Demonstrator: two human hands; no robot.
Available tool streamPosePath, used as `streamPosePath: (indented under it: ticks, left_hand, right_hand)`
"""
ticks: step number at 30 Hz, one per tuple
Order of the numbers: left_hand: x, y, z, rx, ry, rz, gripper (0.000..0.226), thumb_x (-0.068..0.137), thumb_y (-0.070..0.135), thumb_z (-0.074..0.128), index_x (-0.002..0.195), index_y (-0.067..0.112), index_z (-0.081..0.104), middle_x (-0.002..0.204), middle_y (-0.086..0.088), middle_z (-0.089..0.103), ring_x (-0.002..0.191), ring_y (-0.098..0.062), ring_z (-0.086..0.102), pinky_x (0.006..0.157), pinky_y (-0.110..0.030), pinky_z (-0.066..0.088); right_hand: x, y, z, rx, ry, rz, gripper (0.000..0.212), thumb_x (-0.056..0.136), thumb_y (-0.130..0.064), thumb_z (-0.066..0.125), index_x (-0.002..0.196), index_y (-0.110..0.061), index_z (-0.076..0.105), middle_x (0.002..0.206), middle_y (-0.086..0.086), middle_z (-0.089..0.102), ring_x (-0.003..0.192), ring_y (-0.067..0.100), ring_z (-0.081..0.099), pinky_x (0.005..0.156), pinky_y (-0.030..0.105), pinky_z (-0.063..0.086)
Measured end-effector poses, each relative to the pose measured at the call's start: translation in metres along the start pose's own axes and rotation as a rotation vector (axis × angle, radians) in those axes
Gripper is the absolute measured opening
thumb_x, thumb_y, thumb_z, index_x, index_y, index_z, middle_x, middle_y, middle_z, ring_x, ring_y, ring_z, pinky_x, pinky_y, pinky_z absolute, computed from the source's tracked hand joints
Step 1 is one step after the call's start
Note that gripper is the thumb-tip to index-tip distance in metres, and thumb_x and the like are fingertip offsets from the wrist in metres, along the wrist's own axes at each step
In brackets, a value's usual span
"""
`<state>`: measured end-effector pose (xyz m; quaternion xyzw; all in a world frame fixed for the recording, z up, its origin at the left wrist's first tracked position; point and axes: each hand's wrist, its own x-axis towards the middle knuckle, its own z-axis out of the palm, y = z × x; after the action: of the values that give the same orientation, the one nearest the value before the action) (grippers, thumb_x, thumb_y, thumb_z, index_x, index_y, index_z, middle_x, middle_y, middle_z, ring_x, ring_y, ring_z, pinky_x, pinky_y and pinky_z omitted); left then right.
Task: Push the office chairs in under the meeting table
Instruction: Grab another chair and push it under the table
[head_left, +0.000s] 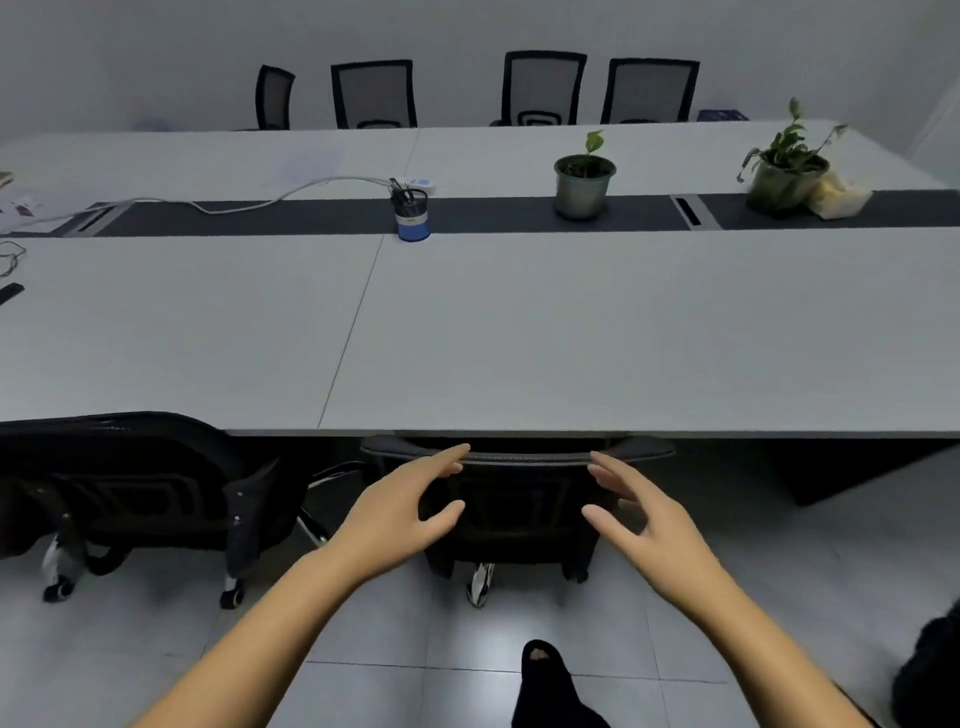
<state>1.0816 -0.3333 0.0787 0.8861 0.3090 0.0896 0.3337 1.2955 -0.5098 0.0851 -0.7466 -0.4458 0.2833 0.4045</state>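
Observation:
A black mesh office chair (519, 499) stands straight ahead, its backrest close against the near edge of the long grey meeting table (571, 338). My left hand (405, 504) and my right hand (644, 509) hover at the two sides of its backrest, fingers spread, fingertips at the top rim, holding nothing. A second black chair (135, 483) stands to the left, its back also at the table edge. Several more black chairs (543, 88) line the table's far side.
On the table's dark centre strip stand a blue pen holder (413, 215), two potted plants (584, 182) (787, 166) and a white power strip with cable (415, 183). Papers lie at the far left. My foot (545, 675) is on the tiled floor.

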Motion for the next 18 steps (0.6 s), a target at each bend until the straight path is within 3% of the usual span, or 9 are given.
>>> streamPosePath:
  ticks: [5,7,9,12,18]
  left_hand:
    - [-0.089,0.026,0.012,-0.378,0.246,-0.001,0.048,0.072,0.044,0.053,0.119,0.046,0.053,0.111,0.026,0.063,0.104,0.001,0.06,0.09,-0.009,0.043]
    - [-0.116,0.035,0.022,-0.463,0.272,0.015,0.046,0.07,0.042,0.054,0.116,0.047,0.055,0.107,0.023,0.067,0.101,-0.002,0.062,0.086,-0.008,0.045]
    - [-0.134,0.043,0.035,-0.528,0.261,0.031,0.044,0.067,0.041,0.056,0.109,0.054,0.057,0.103,0.021,0.069,0.099,-0.003,0.064,0.081,-0.009,0.048]
    - [-0.147,0.058,0.056,-0.531,0.175,0.083,0.048,0.069,0.028,0.062,0.106,0.058,0.056,0.102,0.02,0.069,0.096,-0.003,0.065,0.075,-0.008,0.049]
    - [-0.148,0.1,0.082,-0.525,-0.017,0.183,0.048,0.066,0.041,0.055,0.111,0.058,0.053,0.108,0.021,0.066,0.102,-0.003,0.062,0.078,-0.008,0.048]
  right_hand:
    - [-0.094,-0.01,0.013,0.345,0.227,0.082,0.045,0.081,-0.022,0.061,0.121,-0.039,0.049,0.115,-0.016,0.064,0.109,-0.005,0.055,0.086,0.006,0.043]
    - [-0.131,-0.007,0.02,0.404,0.306,0.135,0.047,0.076,-0.024,0.061,0.119,-0.038,0.05,0.115,-0.022,0.062,0.107,-0.003,0.057,0.083,0.007,0.045]
    - [-0.167,0.0,0.027,0.424,0.39,0.196,0.048,0.078,-0.011,0.062,0.116,-0.037,0.051,0.112,-0.026,0.062,0.105,-0.002,0.059,0.077,0.005,0.045]
    - [-0.215,0.006,0.032,0.447,0.546,0.288,0.052,0.079,0.005,0.061,0.114,-0.033,0.054,0.106,-0.015,0.069,0.099,-0.001,0.062,0.07,0.001,0.044]
    - [-0.281,0.014,0.025,0.449,0.799,0.343,0.052,0.08,0.001,0.061,0.118,-0.034,0.052,0.113,-0.026,0.061,0.101,-0.001,0.061,0.075,0.005,0.047]
